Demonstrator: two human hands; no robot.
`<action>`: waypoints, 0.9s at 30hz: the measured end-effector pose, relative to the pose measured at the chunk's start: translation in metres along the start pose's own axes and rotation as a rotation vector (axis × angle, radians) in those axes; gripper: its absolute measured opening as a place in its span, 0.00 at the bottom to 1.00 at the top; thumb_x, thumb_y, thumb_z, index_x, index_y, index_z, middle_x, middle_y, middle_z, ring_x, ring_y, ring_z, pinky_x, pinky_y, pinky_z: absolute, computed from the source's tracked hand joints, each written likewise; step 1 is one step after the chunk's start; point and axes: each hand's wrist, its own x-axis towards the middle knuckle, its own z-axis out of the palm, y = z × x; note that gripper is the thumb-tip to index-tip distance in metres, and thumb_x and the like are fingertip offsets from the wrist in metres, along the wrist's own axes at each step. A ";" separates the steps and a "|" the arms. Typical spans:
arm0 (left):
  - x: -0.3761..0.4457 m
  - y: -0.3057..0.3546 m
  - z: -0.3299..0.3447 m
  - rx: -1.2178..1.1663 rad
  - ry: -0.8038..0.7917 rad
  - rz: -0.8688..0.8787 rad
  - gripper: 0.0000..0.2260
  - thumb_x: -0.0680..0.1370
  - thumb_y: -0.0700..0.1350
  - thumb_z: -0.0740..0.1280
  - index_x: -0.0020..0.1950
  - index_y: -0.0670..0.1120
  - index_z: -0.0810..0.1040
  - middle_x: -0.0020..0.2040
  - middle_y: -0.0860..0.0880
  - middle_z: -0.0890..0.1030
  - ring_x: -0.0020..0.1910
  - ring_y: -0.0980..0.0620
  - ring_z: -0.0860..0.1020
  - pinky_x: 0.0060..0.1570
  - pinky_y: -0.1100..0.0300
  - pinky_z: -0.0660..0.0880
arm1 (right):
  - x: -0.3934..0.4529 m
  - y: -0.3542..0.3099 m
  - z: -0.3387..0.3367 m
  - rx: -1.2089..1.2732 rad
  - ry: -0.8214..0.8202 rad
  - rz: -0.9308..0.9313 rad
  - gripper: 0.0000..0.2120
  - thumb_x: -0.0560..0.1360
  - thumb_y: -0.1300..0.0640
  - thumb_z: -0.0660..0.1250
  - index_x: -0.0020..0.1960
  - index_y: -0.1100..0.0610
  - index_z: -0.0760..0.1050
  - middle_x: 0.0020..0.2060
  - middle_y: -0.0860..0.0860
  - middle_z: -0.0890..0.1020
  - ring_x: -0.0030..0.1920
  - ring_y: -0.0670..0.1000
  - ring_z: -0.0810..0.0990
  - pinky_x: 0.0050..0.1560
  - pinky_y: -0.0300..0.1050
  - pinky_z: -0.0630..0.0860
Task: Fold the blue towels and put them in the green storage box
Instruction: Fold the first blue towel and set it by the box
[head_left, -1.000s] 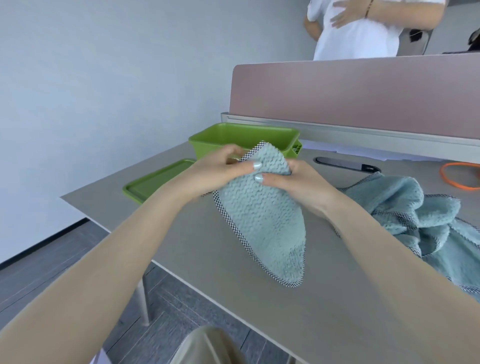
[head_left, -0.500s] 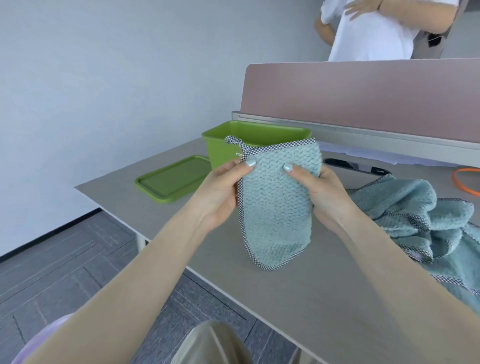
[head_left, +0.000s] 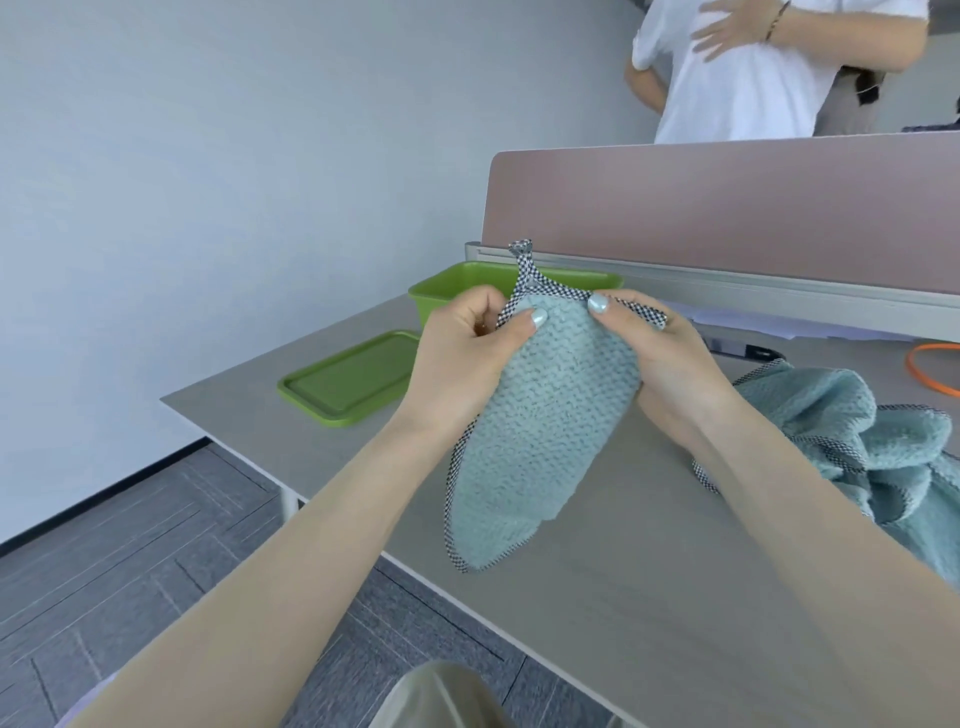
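A folded blue towel (head_left: 540, 431) with a checked border hangs in the air over the grey table (head_left: 649, 597). My left hand (head_left: 462, 358) pinches its upper left edge and my right hand (head_left: 665, 358) pinches its upper right edge. A small checked loop sticks up at the towel's top. The green storage box (head_left: 452, 291) stands open just behind the towel, partly hidden by my hands. A heap of more blue towels (head_left: 872, 457) lies on the table to the right.
The box's green lid (head_left: 353, 379) lies flat on the table, left of the box. A pink partition (head_left: 727, 202) closes the back. A dark flat object (head_left: 743, 348) and an orange cable (head_left: 930, 369) lie at the far right. A person in white (head_left: 748, 67) stands behind the partition.
My hands have drawn closer together on the towel's top edge, and the loop now stands upright. The towel hangs more bunched and slanted than before.
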 end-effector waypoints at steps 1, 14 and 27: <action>0.002 0.000 0.000 -0.014 0.012 -0.011 0.14 0.73 0.43 0.70 0.34 0.40 0.68 0.31 0.48 0.63 0.31 0.54 0.62 0.31 0.62 0.59 | 0.001 -0.001 0.001 0.003 -0.001 0.000 0.25 0.62 0.46 0.72 0.54 0.59 0.79 0.49 0.53 0.83 0.49 0.50 0.81 0.50 0.45 0.75; -0.023 -0.036 -0.006 -0.296 -0.569 -0.608 0.14 0.72 0.48 0.65 0.55 0.46 0.78 0.49 0.52 0.83 0.48 0.55 0.81 0.53 0.61 0.77 | 0.008 -0.018 -0.009 0.013 0.069 0.133 0.10 0.77 0.52 0.64 0.42 0.57 0.78 0.34 0.47 0.85 0.37 0.46 0.84 0.39 0.40 0.79; -0.029 -0.064 0.012 -0.429 -0.228 -0.829 0.08 0.80 0.45 0.60 0.49 0.44 0.77 0.41 0.50 0.83 0.39 0.54 0.80 0.38 0.61 0.76 | -0.039 0.076 -0.029 0.180 0.073 0.558 0.30 0.71 0.46 0.68 0.70 0.57 0.67 0.60 0.56 0.80 0.56 0.52 0.79 0.48 0.47 0.74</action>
